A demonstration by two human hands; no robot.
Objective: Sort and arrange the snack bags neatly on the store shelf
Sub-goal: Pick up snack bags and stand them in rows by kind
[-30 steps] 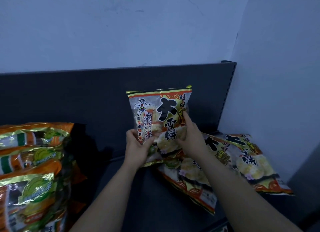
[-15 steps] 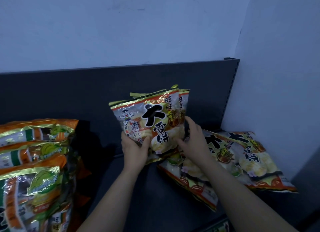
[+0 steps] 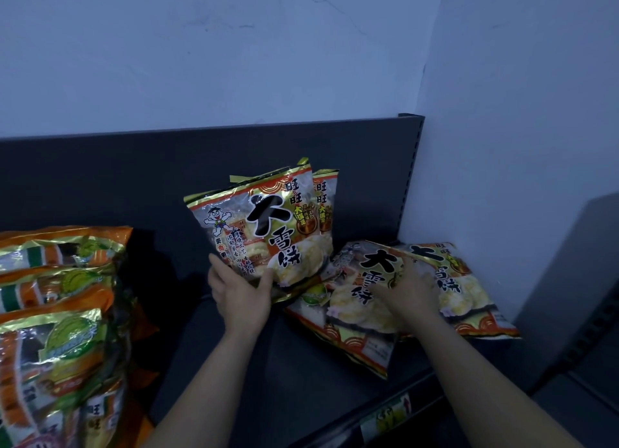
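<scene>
Our left hand (image 3: 243,297) grips the lower left corner of a shiny gold-and-red plastic snack bag (image 3: 264,233) printed with bold black characters and a cartoon boy. The thumb presses on the front and the fingers wrap round the edge, so the bag is held upright above the shelf with its top leaning left. Just behind it stands a second bag (image 3: 326,206) of the same print, with only its right strip showing. We cannot tell whether the left hand holds that one too. Our right hand (image 3: 410,288) lies palm down on a third bag (image 3: 348,317) of the same kind, which lies flat on the shelf. Its fingers look stretched across the wrapper and clasp nothing, though the hand is somewhat blurred. A fourth bag (image 3: 469,290) lies flat beside the third, partly under it, in the right corner against the pale wall (image 3: 519,146). The dark grey metal shelf (image 3: 268,364) has a dark back panel (image 3: 134,179) behind the bags. At the left end, well apart from both hands, a stack of orange-and-green foil bags (image 3: 60,297) lies piled. A price strip (image 3: 392,414) runs along the shelf's front edge.
</scene>
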